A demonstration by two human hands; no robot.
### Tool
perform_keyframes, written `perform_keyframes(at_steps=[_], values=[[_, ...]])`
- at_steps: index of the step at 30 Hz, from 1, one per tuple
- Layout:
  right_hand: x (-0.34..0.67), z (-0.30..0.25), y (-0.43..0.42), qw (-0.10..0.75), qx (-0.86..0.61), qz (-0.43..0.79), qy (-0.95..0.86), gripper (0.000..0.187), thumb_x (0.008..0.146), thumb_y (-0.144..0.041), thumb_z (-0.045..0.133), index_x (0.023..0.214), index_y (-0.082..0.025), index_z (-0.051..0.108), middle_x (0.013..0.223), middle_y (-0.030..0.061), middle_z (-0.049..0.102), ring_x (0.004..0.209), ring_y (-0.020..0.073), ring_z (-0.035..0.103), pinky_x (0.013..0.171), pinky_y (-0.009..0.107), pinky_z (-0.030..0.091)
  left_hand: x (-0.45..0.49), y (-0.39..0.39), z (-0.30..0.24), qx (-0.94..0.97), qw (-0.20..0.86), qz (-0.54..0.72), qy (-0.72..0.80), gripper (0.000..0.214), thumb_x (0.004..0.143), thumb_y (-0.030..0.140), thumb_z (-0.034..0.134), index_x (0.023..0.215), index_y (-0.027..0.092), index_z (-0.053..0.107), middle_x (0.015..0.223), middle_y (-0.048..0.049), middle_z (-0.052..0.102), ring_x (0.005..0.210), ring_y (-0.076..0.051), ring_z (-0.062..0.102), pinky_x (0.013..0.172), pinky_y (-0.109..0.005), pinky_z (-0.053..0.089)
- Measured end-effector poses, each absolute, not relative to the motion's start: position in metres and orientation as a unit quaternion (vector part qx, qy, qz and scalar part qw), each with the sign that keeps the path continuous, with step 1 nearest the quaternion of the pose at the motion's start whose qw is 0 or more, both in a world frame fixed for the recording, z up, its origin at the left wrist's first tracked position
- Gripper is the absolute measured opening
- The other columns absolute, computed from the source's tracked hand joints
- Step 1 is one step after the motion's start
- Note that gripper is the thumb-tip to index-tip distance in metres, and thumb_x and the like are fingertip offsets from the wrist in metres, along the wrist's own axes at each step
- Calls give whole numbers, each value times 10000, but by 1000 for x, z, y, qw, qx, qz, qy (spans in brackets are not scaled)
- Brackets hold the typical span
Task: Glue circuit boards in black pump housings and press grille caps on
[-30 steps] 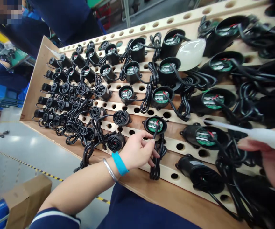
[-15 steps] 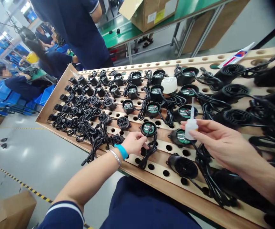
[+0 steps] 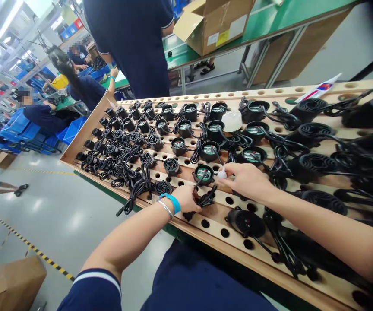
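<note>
My left hand (image 3: 186,199), with a blue band and a metal bangle at the wrist, is closed on the coiled black cable (image 3: 206,201) of a round black unit (image 3: 203,174) whose green circuit board faces up. My right hand (image 3: 246,180) is closed round a small white squeeze bottle (image 3: 222,173). Its nozzle points down at that same unit. Both hands work at the near edge of a wooden rack (image 3: 225,242) full of round holes. Several more black units with cables sit in the holes.
A white dome cap (image 3: 232,121) lies among the units further back. A person in dark blue (image 3: 134,43) stands behind the rack. An open cardboard box (image 3: 212,23) rests on a green bench. Seated workers (image 3: 40,114) are at the left; another box (image 3: 10,283) sits on the floor.
My right hand swung the bottle from upright in the air down and left to the unit by my left hand. The camera view pulled back and rose.
</note>
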State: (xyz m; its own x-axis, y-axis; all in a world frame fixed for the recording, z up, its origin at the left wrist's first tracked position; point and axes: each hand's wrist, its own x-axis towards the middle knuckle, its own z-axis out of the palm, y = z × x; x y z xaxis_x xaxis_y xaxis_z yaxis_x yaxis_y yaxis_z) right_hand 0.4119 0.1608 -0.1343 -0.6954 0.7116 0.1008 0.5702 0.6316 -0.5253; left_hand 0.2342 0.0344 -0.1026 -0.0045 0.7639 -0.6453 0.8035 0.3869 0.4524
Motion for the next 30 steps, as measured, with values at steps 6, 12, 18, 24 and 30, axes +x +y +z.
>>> perform_keyframes(at_steps=[6,12,18,24,30], values=[[404,-138,161,82,-342,193,-916,138,738,-232,557,805,-192,672,848,48,717,808,206,643,823,343,419,233,34,-104,586,453,-44,670,350,588,197,772,908,132,647,796,-42,707,683,-174,649,625,-253,493],[408,-135,153,70,-341,173,-921,170,751,-247,554,864,-183,663,923,64,710,892,216,643,884,377,405,234,34,-98,605,424,-39,673,510,568,189,771,1048,157,605,887,-49,714,791,-215,672,685,-278,499],[441,-95,187,85,-324,173,-926,357,773,-381,620,1079,-199,653,1035,56,690,931,212,645,839,339,480,236,32,-93,564,346,72,747,475,615,458,769,947,179,577,906,-62,689,809,-233,652,708,-321,505],[398,-94,243,16,-299,111,-948,285,858,-183,465,1063,-147,660,1062,98,658,897,211,644,760,324,484,243,36,-96,489,308,228,783,282,702,322,718,893,183,563,836,-23,694,667,-137,596,621,-250,457],[371,-102,235,-47,-299,43,-952,293,895,-64,353,956,-49,640,1094,191,589,823,202,635,647,307,451,245,39,-103,480,310,255,780,128,744,231,676,809,187,575,729,2,670,581,-110,556,590,-232,426]])
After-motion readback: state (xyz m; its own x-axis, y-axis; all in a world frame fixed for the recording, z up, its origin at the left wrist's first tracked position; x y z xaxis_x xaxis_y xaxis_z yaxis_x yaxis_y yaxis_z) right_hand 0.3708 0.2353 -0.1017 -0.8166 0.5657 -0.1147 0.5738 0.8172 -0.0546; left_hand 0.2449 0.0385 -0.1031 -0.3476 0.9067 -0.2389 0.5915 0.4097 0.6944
